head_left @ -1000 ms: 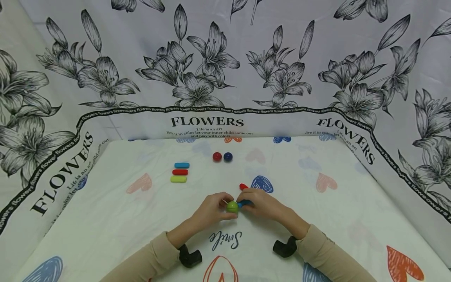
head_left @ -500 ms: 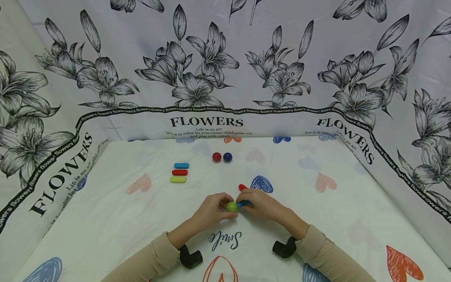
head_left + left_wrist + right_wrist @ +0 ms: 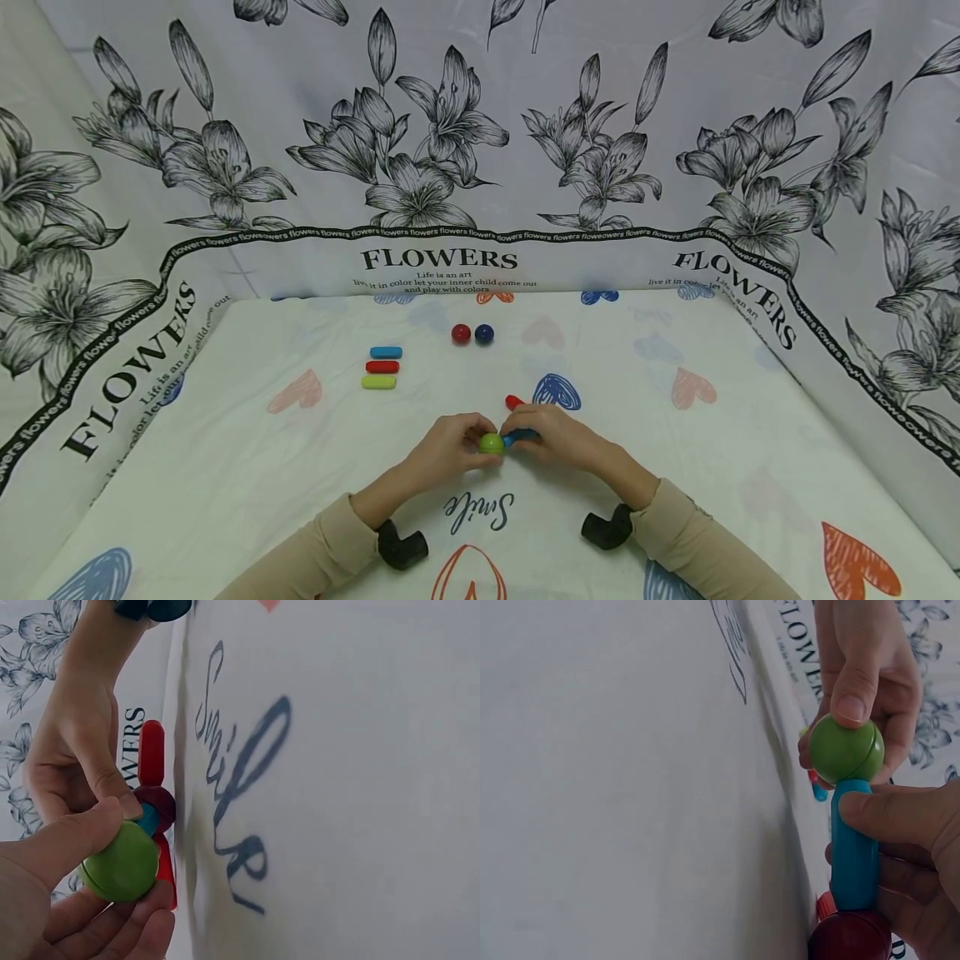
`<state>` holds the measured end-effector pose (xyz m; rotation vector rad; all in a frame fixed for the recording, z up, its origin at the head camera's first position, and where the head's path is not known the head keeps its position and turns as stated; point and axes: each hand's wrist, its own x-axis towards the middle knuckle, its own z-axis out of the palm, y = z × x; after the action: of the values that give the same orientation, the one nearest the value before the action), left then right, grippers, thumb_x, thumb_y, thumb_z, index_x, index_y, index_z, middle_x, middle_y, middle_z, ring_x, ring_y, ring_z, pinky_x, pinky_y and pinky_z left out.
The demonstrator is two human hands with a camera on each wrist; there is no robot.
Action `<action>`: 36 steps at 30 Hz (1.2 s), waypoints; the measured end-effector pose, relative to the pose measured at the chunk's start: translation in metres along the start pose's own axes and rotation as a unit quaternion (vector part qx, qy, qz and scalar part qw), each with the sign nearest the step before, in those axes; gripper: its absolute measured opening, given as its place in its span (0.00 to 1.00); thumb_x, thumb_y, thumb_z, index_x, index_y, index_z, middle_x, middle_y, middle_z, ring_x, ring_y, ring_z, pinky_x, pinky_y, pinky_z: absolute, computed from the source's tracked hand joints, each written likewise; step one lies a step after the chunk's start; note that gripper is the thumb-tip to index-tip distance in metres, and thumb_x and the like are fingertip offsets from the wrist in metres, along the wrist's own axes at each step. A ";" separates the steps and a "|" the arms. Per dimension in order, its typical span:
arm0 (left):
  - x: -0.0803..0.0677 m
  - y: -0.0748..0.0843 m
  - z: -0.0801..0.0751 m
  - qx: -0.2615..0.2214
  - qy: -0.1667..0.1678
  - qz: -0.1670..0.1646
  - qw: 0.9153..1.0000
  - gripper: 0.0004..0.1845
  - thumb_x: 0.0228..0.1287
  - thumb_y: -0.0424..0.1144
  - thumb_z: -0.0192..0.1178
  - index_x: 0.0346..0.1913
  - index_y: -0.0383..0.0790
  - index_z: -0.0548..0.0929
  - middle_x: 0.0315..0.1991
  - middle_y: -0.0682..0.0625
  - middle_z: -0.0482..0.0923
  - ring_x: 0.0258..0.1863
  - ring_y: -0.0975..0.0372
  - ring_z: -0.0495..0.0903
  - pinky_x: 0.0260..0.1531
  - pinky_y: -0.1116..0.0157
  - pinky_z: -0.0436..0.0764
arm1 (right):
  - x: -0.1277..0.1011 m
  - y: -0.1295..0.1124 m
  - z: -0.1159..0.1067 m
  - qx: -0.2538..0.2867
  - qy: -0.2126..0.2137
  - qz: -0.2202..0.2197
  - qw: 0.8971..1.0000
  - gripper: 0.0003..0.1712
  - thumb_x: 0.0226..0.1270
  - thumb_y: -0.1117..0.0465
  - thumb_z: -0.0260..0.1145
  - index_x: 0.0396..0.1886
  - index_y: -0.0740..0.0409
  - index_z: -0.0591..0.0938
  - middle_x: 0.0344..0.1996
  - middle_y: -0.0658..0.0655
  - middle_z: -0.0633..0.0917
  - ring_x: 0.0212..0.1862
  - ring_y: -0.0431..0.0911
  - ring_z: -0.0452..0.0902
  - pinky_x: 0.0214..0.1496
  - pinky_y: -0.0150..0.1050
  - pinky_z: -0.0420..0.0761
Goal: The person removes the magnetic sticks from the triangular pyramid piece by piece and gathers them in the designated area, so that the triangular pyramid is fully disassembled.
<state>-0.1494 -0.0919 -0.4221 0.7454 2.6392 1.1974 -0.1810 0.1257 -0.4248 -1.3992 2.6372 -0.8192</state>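
Note:
My left hand (image 3: 450,447) pinches a green ball (image 3: 491,444) between thumb and fingers. A thin seam runs around the ball (image 3: 846,750) in the right wrist view. My right hand (image 3: 564,439) grips a blue stick (image 3: 854,847) with flat sides, thumb along it. One end of the stick meets the green ball; its other end meets a dark red ball (image 3: 851,939). Beside that ball, a red stick (image 3: 151,754) shows in the left wrist view, with more red (image 3: 166,862) past the green ball. In the head view my right hand hides most of this.
Blue (image 3: 386,352), red (image 3: 383,367) and yellow-green sticks (image 3: 378,382) lie in a row at the back left. A red ball (image 3: 461,334) and a dark blue ball (image 3: 484,334) stand side by side farther back. Printed white cloth (image 3: 300,467) covers the table.
The green ball has turned in my left hand, its seam shifting. Both hands and the joined pieces have drifted slightly left. The sticks and balls at the back stay put.

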 end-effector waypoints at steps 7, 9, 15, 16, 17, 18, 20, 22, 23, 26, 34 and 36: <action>-0.001 -0.002 -0.003 0.000 -0.021 0.010 1.000 0.18 0.56 0.42 0.70 0.47 0.36 0.82 0.40 0.47 0.85 0.38 0.62 0.81 0.43 0.68 0.84 | 0.000 -0.001 0.001 0.010 -0.014 0.006 1.000 0.10 0.62 0.64 0.67 0.44 0.55 0.84 0.42 0.50 0.87 0.44 0.40 0.82 0.53 0.31 0.83; -0.001 -0.002 -0.004 -0.002 -0.026 0.010 1.000 0.18 0.56 0.42 0.69 0.47 0.37 0.82 0.40 0.47 0.85 0.38 0.63 0.81 0.43 0.71 0.84 | 0.001 -0.002 0.001 0.015 -0.016 0.004 1.000 0.10 0.62 0.64 0.67 0.44 0.54 0.84 0.42 0.51 0.87 0.44 0.40 0.82 0.53 0.31 0.83; -0.004 -0.008 -0.009 -0.004 -0.048 -0.001 0.999 0.17 0.56 0.43 0.70 0.46 0.40 0.83 0.40 0.50 0.85 0.38 0.65 0.80 0.42 0.78 0.80 | -0.001 -0.002 -0.002 0.013 -0.023 0.013 1.000 0.10 0.63 0.63 0.67 0.44 0.54 0.84 0.41 0.50 0.87 0.43 0.38 0.80 0.53 0.30 0.83; -0.005 -0.010 -0.010 -0.003 -0.050 -0.004 0.999 0.17 0.56 0.43 0.70 0.46 0.40 0.83 0.40 0.51 0.85 0.38 0.66 0.80 0.42 0.77 0.80 | -0.001 -0.002 -0.003 0.010 -0.023 0.014 1.000 0.09 0.63 0.64 0.67 0.44 0.55 0.84 0.41 0.50 0.87 0.43 0.38 0.80 0.52 0.30 0.83; -0.006 -0.012 -0.012 -0.003 -0.049 -0.008 0.999 0.17 0.56 0.43 0.70 0.46 0.41 0.83 0.40 0.51 0.85 0.38 0.66 0.80 0.42 0.77 0.80 | -0.002 -0.002 -0.003 0.008 -0.021 0.015 1.000 0.09 0.63 0.64 0.67 0.43 0.55 0.84 0.40 0.50 0.87 0.43 0.39 0.80 0.52 0.31 0.83; -0.006 -0.014 -0.014 -0.003 -0.048 -0.009 0.999 0.17 0.56 0.43 0.70 0.46 0.41 0.83 0.40 0.51 0.85 0.39 0.65 0.80 0.43 0.77 0.81 | -0.002 -0.001 -0.004 0.006 -0.020 0.016 1.000 0.09 0.63 0.64 0.67 0.43 0.55 0.84 0.40 0.49 0.87 0.43 0.39 0.80 0.52 0.31 0.83; -0.007 -0.016 -0.017 -0.003 -0.041 -0.008 0.999 0.17 0.55 0.43 0.70 0.46 0.40 0.82 0.41 0.50 0.85 0.40 0.64 0.81 0.44 0.75 0.82 | -0.003 -0.001 -0.005 0.005 -0.017 0.013 1.000 0.09 0.63 0.64 0.67 0.43 0.55 0.84 0.40 0.50 0.87 0.42 0.39 0.80 0.51 0.31 0.84; -0.007 -0.019 -0.021 -0.004 -0.033 -0.002 0.999 0.18 0.55 0.42 0.70 0.47 0.39 0.82 0.41 0.49 0.85 0.41 0.62 0.81 0.46 0.72 0.83 | -0.003 -0.001 -0.005 0.002 -0.019 0.008 1.000 0.09 0.62 0.64 0.67 0.43 0.56 0.84 0.40 0.50 0.87 0.42 0.40 0.81 0.51 0.31 0.84; -0.006 -0.019 -0.022 -0.004 -0.030 0.000 1.000 0.18 0.55 0.42 0.70 0.47 0.38 0.82 0.41 0.48 0.85 0.41 0.62 0.82 0.46 0.71 0.84 | -0.002 -0.001 -0.005 0.003 -0.020 0.009 1.000 0.09 0.62 0.64 0.67 0.43 0.55 0.84 0.40 0.50 0.87 0.43 0.40 0.81 0.51 0.31 0.84; -0.005 -0.021 -0.025 -0.009 -0.021 -0.005 1.000 0.18 0.55 0.42 0.70 0.47 0.38 0.82 0.42 0.48 0.85 0.42 0.61 0.81 0.48 0.68 0.84 | -0.002 -0.001 -0.004 0.005 -0.025 0.012 1.000 0.09 0.62 0.63 0.68 0.42 0.55 0.85 0.40 0.50 0.87 0.42 0.39 0.81 0.50 0.29 0.83; 0.001 -0.027 -0.035 -0.020 0.019 -0.035 0.999 0.18 0.55 0.39 0.70 0.48 0.39 0.82 0.42 0.49 0.84 0.42 0.62 0.79 0.49 0.65 0.84 | -0.003 -0.003 -0.001 -0.004 -0.049 0.025 0.998 0.09 0.61 0.63 0.69 0.42 0.54 0.86 0.40 0.49 0.87 0.42 0.37 0.80 0.50 0.27 0.83; 0.003 -0.030 -0.037 -0.021 0.029 -0.040 0.999 0.18 0.55 0.39 0.70 0.48 0.39 0.82 0.42 0.49 0.84 0.43 0.61 0.79 0.49 0.65 0.85 | -0.004 -0.004 -0.001 -0.006 -0.060 0.030 0.998 0.09 0.60 0.63 0.70 0.41 0.53 0.86 0.40 0.49 0.87 0.42 0.37 0.80 0.50 0.27 0.83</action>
<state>-0.1756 -0.1313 -0.4191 0.6003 2.6525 1.2670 -0.1761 0.1271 -0.4234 -1.3218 2.5846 -0.6906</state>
